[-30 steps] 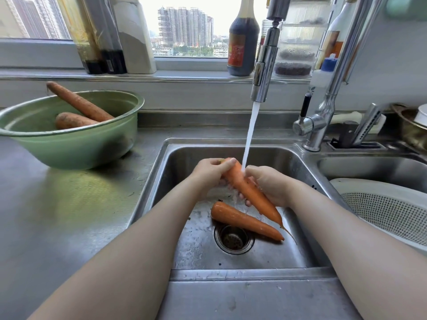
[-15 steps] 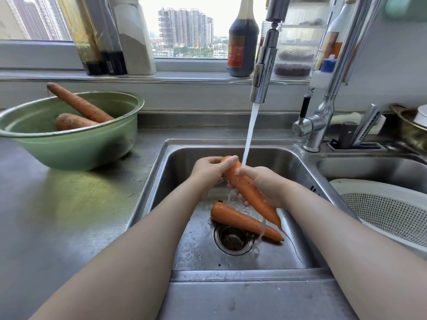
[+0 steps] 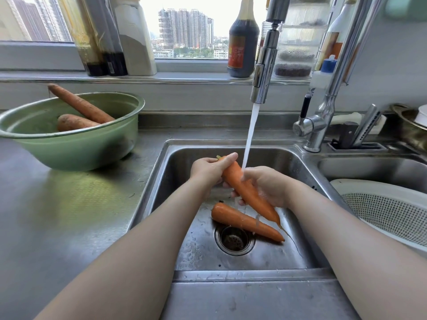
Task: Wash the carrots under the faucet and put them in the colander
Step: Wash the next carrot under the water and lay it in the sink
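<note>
Water runs from the faucet onto an orange carrot held over the left sink basin. My left hand grips the carrot's thick top end. My right hand is wrapped around its middle, under the stream. A second wet carrot lies on the basin floor beside the drain. Two dirty carrots sit in a green bowl on the left counter. The white colander sits in the right basin.
Bottles and containers line the windowsill behind the sink. A knife holder and a metal pot stand at the back right. The steel counter spreads out to the left.
My right hand has slid a little up the carrot toward the stream, and the carrot has shifted slightly under the water. The other carrots have not moved.
</note>
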A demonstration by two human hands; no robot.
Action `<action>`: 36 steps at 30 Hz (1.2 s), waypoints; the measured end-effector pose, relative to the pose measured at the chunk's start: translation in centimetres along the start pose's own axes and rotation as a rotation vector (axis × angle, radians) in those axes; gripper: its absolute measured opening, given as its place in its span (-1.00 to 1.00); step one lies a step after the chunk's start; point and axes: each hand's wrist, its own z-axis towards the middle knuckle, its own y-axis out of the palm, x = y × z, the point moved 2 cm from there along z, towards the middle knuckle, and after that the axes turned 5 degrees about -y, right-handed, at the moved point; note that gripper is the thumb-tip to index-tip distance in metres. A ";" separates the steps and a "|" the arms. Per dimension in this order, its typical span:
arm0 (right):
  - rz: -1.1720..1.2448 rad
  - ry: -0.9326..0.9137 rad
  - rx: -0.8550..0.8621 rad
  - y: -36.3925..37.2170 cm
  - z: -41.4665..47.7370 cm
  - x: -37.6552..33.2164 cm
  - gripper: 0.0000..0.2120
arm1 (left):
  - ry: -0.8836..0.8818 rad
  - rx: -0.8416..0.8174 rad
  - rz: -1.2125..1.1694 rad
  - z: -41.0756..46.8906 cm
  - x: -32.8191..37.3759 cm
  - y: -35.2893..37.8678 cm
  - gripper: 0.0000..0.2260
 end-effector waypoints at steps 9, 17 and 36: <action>-0.088 -0.008 0.033 -0.4 0.5 0.3 -0.69 | 0.003 0.014 -0.044 -0.6 0.4 0.1 -0.44; 0.051 0.031 0.081 -0.1 0.4 0.2 -0.58 | 0.029 -0.125 -0.128 -0.6 0.6 -0.5 -0.54; 0.008 0.047 0.152 -0.4 0.1 0.3 -0.56 | 0.082 -0.250 -0.125 -1.0 0.8 0.0 -0.82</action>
